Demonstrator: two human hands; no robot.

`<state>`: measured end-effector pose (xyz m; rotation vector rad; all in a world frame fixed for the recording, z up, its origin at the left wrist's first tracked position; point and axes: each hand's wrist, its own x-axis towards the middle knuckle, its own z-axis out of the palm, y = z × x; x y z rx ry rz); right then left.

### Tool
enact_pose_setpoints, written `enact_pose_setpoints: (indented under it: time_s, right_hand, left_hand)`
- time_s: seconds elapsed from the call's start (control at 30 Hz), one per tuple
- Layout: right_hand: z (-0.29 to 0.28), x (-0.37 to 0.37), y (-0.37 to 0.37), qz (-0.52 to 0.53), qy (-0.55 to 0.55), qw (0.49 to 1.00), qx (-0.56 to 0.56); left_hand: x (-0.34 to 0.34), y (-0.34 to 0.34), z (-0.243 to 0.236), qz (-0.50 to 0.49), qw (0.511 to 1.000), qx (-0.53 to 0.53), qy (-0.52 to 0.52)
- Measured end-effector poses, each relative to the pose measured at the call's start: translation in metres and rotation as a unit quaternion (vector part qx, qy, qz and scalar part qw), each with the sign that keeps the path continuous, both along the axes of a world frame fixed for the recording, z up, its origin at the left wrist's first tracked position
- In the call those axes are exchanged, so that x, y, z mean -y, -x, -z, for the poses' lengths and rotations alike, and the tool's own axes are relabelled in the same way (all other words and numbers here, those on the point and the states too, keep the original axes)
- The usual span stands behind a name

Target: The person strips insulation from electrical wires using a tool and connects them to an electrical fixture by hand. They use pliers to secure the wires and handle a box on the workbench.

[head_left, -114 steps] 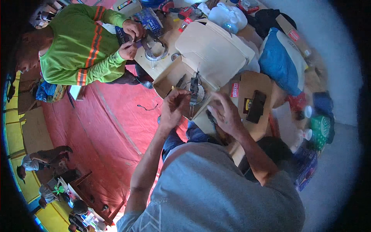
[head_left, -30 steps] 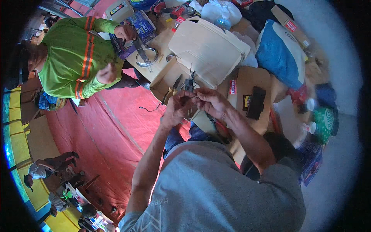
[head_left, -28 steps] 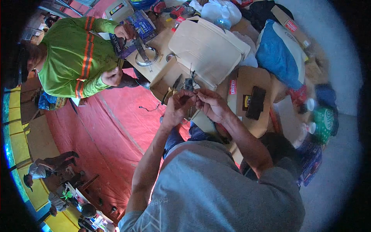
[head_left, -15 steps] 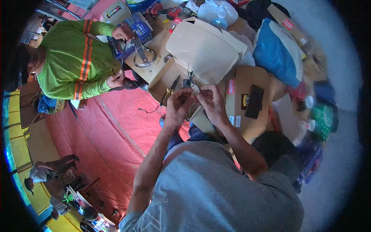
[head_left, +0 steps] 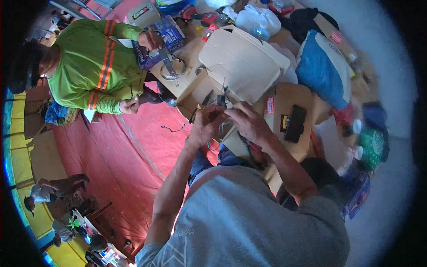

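My left hand [head_left: 208, 122] and my right hand [head_left: 250, 122] meet above an open cardboard box [head_left: 189, 103], fingers pinched together. A small pale piece [head_left: 229, 106] shows between the fingertips; its kind is too small to tell. Just beyond the fingers is a small black block [head_left: 221, 99] with thin wires rising near it. A dark-bladed tool [head_left: 207, 98] and a yellow-handled tool [head_left: 195, 113] lie in the box by my left hand. Right of my right hand, a black phone [head_left: 295, 123] rests on a brown cardboard box [head_left: 289, 95].
Across the table corner stands a co-worker in a green shirt [head_left: 80, 71], one hand [head_left: 150, 40] over a metal strip [head_left: 167, 62] and a coil [head_left: 179, 70]. A folded cardboard piece [head_left: 244, 60] and a blue-white sack [head_left: 318, 66] lie beyond. Red sheeting [head_left: 129, 147] covers the floor.
The view has shifted slightly, moving the table things right and down in the picture. My right hand has turned a little, its back more in view. My hands stay pinched together.
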<state>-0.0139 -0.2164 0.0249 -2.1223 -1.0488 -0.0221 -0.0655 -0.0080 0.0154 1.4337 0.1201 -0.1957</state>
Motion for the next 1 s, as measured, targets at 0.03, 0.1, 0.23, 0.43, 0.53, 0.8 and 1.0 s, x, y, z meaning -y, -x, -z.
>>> enact_pose_setpoints:
  time_s: [0.03, 0.1, 0.23, 0.43, 0.53, 0.8, 1.0]
  right_hand:
    - [-0.001, 0.004, -0.004, -0.005, -0.004, 1.0, 0.004]
    - [-0.006, 0.011, -0.011, -0.035, 0.05, 0.993, 0.102]
    - [-0.01, 0.012, -0.018, -0.067, 0.076, 0.981, 0.167]
    - [-0.025, 0.01, -0.016, -0.122, 0.065, 0.985, 0.101]
    - [-0.027, 0.008, -0.007, -0.109, 0.114, 0.987, 0.032]
    - [0.023, 0.011, -0.008, 0.084, -0.098, 0.702, -0.7]
    - [0.037, 0.003, 0.014, 0.149, -0.193, 0.78, -0.577]
  left_hand:
    - [0.002, 0.002, -0.005, -0.002, 1.0, 0.001, 0.022]
    - [0.004, 0.006, -0.013, -0.009, 0.999, 0.017, 0.044]
    - [-0.013, 0.003, 0.002, 0.067, 0.997, -0.025, -0.02]
    - [-0.019, 0.01, 0.012, 0.11, 0.993, 0.032, 0.038]
    - [-0.02, 0.008, 0.016, 0.163, 0.983, 0.049, -0.062]
    - [0.0, 0.018, 0.017, 0.094, 0.97, 0.145, -0.173]
    - [-0.002, 0.017, 0.026, 0.077, 0.929, 0.264, -0.249]
